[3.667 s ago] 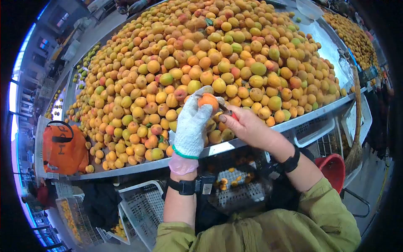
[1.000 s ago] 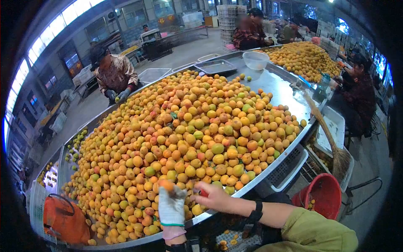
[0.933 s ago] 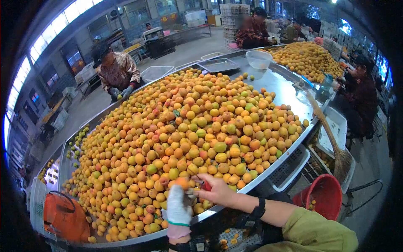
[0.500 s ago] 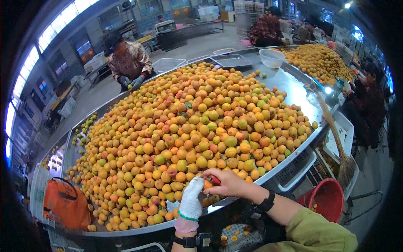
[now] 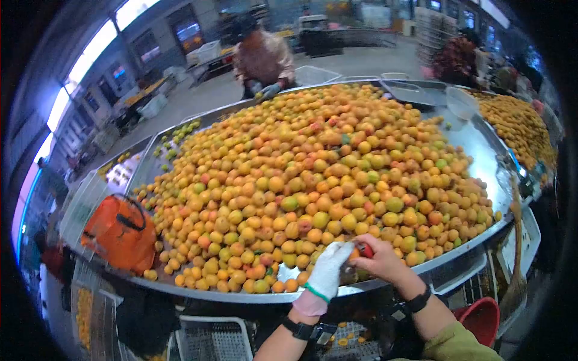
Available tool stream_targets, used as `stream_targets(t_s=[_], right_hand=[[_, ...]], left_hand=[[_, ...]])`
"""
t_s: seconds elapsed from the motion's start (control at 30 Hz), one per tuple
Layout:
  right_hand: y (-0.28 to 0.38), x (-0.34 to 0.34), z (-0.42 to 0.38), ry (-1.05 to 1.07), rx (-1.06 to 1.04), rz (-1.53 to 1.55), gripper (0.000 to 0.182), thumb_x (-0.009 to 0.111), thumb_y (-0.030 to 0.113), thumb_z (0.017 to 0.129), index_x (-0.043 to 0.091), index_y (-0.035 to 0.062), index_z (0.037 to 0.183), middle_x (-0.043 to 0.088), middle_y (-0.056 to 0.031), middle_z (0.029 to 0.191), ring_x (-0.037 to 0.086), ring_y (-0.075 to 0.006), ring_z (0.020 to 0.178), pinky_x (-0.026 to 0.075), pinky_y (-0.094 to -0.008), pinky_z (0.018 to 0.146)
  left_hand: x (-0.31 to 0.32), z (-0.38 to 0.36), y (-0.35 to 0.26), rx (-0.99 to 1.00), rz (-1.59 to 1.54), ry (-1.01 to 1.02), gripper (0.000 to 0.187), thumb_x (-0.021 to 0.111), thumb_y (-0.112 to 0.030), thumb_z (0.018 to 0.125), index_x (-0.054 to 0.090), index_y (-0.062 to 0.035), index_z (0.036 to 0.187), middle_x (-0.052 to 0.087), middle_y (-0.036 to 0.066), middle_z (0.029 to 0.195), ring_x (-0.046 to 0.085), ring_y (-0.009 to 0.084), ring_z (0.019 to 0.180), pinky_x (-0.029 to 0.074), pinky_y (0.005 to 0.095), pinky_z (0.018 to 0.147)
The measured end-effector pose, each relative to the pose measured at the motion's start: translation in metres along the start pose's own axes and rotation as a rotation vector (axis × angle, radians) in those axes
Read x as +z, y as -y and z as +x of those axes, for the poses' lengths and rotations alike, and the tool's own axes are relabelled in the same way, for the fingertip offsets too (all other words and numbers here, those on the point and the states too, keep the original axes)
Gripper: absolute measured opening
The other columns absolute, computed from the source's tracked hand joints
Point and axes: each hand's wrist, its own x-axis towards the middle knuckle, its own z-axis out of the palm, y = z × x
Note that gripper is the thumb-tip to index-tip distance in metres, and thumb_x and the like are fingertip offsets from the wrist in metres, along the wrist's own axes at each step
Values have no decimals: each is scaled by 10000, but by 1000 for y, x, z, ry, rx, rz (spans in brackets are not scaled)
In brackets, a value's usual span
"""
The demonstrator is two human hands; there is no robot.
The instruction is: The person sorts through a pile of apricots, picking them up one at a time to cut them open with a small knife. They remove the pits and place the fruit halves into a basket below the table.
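Note:
My left hand [image 5: 329, 268] wears a white knit glove with a green cuff edge. Its fingers are closed around an apricot [image 5: 353, 254], of which only a small orange part shows. Close beside it, my bare right hand [image 5: 385, 262] grips a small red-handled tool [image 5: 365, 249] against that fruit. The tool's working end is hidden, so its kind cannot be told. Both hands are over the near edge of a metal table [image 5: 241, 296], in front of a large heap of apricots [image 5: 289, 186], mostly orange with some greenish ones.
An orange bag [image 5: 120, 233] sits at the table's left end beside a clear crate [image 5: 81, 204]. Below are a white basket [image 5: 214, 338], a tray with cut fruit [image 5: 349, 340] and a red bucket [image 5: 481, 319]. A broom [image 5: 516, 240] leans at right. Across the table a gloved person [image 5: 264, 60] handles fruit.
The view has turned left, so the heap, bag and far person appear further right, and more baskets show below. My hands stay together on the apricot and the red-handled tool.

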Motion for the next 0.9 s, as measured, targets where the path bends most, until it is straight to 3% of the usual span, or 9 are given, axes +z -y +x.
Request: stream_targets(t_s=[0.1,0.2,0.37,0.5,0.57,0.6,0.63,0.7,0.9], right_hand=[[-4,0,0,-19,-5,-60,411,766,243,763,583,48,1075,587,-77,739,568,-166,658,475,-301,624],[-4,6,-1,-80,20,-53,353,722,207,805,573,34,1074,606,-80,775,581,-157,689,478,-289,650],[-23,27,3,-195,62,249,263,653,188,873,563,14,1048,592,-39,748,558,-128,684,463,-276,646],[-11,22,8,-263,325,514,252,518,284,966,543,53,1064,528,-9,649,437,-51,480,359,-207,441],[-4,16,9,-260,510,820,270,473,343,976,524,81,1016,488,4,605,364,-55,382,284,-214,352],[-10,13,9,-185,452,918,275,466,359,974,514,89,997,487,0,598,359,-67,368,279,-217,342],[-18,12,8,-117,393,1010,281,458,374,973,505,97,978,486,-4,590,355,-79,353,274,-219,332],[-15,12,8,-94,434,1094,264,479,358,968,507,95,980,483,-7,582,348,-73,357,282,-215,336],[0,24,6,-66,442,1041,277,504,325,973,543,67,1063,552,-27,621,415,-63,395,310,-202,363]], left_hand=[[-9,3,11,295,467,28,193,534,-260,958,561,-85,1033,561,6,942,567,104,852,484,258,738],[-1,11,30,187,17,-27,208,499,-219,975,571,-47,1067,563,19,990,541,104,908,453,245,791],[8,8,29,286,276,-133,242,483,-238,984,554,-35,1095,554,52,1015,532,127,940,457,262,811],[17,1,20,267,193,-128,258,450,-231,996,554,-26,1113,548,85,1060,521,162,989,437,299,886],[9,6,23,500,227,-55,212,466,-79,948,553,1,1123,557,108,1111,527,196,1060,436,354,953],[-2,2,26,681,745,-148,261,473,31,893,540,8,1145,561,115,1143,542,218,1085,447,359,967],[-9,13,32,468,313,-28,307,478,84,865,523,4,1158,564,109,1148,562,227,1071,465,347,950],[-1,13,11,118,-693,-59,239,520,-204,969,528,-35,1138,592,94,1068,585,225,993,501,345,892],[-7,16,3,83,-765,80,369,461,-363,985,533,-44,1156,606,115,1104,596,243,1018,489,397,915]])
